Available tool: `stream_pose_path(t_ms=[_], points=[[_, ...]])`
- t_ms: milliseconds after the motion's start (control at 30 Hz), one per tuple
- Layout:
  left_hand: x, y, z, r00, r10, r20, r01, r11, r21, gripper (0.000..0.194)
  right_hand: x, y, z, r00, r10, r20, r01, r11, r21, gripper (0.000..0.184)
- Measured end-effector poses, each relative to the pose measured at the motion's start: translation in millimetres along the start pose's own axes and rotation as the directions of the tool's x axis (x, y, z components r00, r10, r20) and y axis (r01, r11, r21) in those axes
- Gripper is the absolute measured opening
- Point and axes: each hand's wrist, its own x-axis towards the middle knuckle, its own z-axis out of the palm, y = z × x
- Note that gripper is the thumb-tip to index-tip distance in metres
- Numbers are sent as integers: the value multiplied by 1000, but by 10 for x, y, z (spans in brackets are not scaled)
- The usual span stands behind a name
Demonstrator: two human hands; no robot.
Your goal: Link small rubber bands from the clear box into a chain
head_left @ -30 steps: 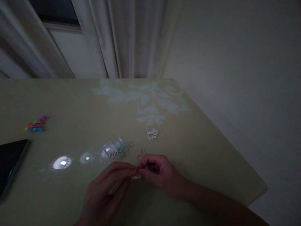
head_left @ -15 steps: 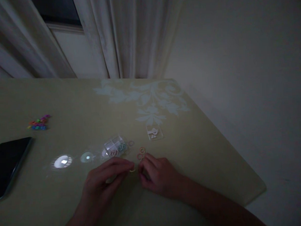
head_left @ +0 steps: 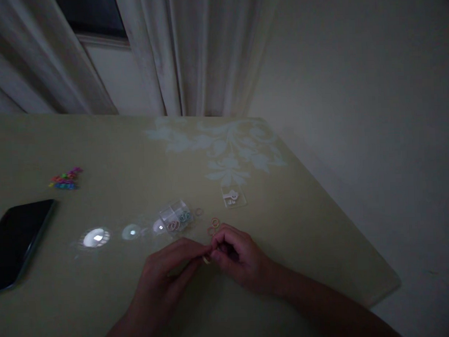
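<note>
Right hand (head_left: pixel 243 259) has moved back against the left hand (head_left: pixel 168 270), so apparently it's two-handed work now. Left's grip is pinched on a yellowish ring (head_left: pixel 206 260) near the clear box (head_left: pixel 172 209); can't tell what right's holds.

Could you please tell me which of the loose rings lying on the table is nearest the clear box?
The pale pinkish ring, just right of the clear box; the other loose rings in sight lie nearer the right hand.
</note>
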Motion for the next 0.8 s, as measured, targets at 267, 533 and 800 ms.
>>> stream_pose_path(t_ms=[267, 533, 800], points=[[9, 1, 17, 996, -11, -89, 17, 997, 71, 22, 97, 77, -164, 977, 47, -207, -82, 983, -163, 16], [8, 8, 12, 990, -52, -130, 61, 996, 66, 22, 118, 261, -213, 984, 147, -97, -176, 833, -525, 6], [-30, -57, 67, 999, 9, -52, -8, 1000, 13, 33, 100, 139, -152, 989, 136, -60, -149, 915, -374, 3]])
